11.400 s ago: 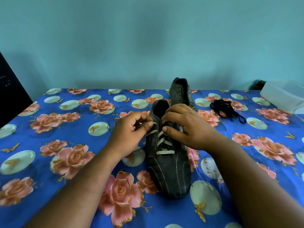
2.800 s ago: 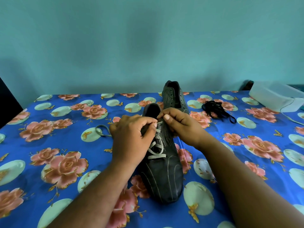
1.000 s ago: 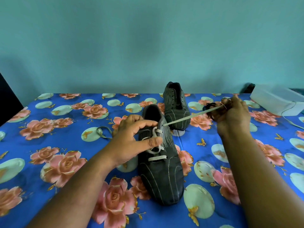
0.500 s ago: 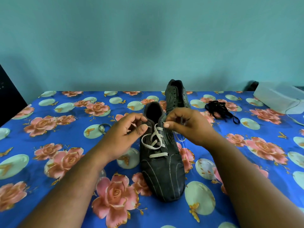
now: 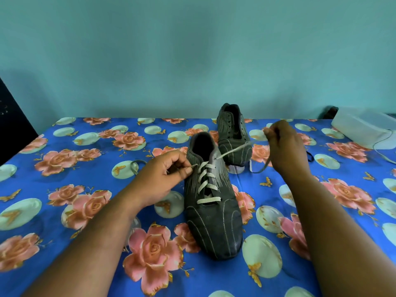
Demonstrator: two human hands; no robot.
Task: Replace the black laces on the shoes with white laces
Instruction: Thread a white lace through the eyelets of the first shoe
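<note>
Two forearms enter from the lower edge of the head view and end in the left hand (image 5: 166, 171) and the right hand (image 5: 286, 147). Both forearms are bare along their whole visible length; no sleeve or cuff shows. Both hands are bare, without gloves. No ring, watch, bracelet or band is visible on the fingers or wrists. The fingernails that show on the left hand are short and unpainted.

Floral blue tablecloth (image 5: 64, 211), white box (image 5: 362, 129) far right, teal wall (image 5: 192, 50).
</note>
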